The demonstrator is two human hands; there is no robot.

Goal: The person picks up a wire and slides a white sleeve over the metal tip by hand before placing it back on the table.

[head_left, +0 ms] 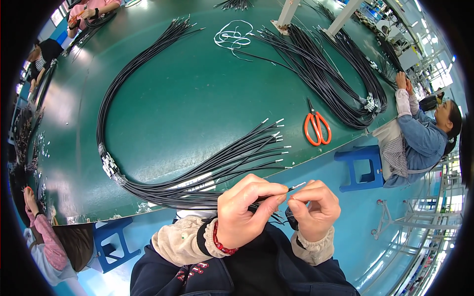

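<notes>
Black insulated wire with a bare metal tip (284,191) sits pinched between both hands just over the near edge of the table, its end poking out between the two thumbs. The left hand (244,209) clenches the wire's body between thumb and forefinger, while the right hand (316,209) closes its fingers (301,197) around the tip end; something small may be held in that right pinch, though the view is too tight to tell. Working this well seems to call for a firm left grip close behind the tip so the wire cannot twist, and for keeping the tip straight while the right fingers act on it, since a bent end would likely spoil the fit. The wire leads back into a long looped bundle of black wires with silvery tips (163,167), which curves across the glossy dark-green table (197,89) and is taped at its bend. A pair of orange-handled scissors (317,129) lies near the right edge, a loose white cord (232,35) sits further off, and more black wire bundles (331,79) fan out on the far right. Blue plastic stools (360,167) stand on the pale blue floor, and other people in work sleeves sit around the table, one in a blue jacket (419,140) at the right.
</notes>
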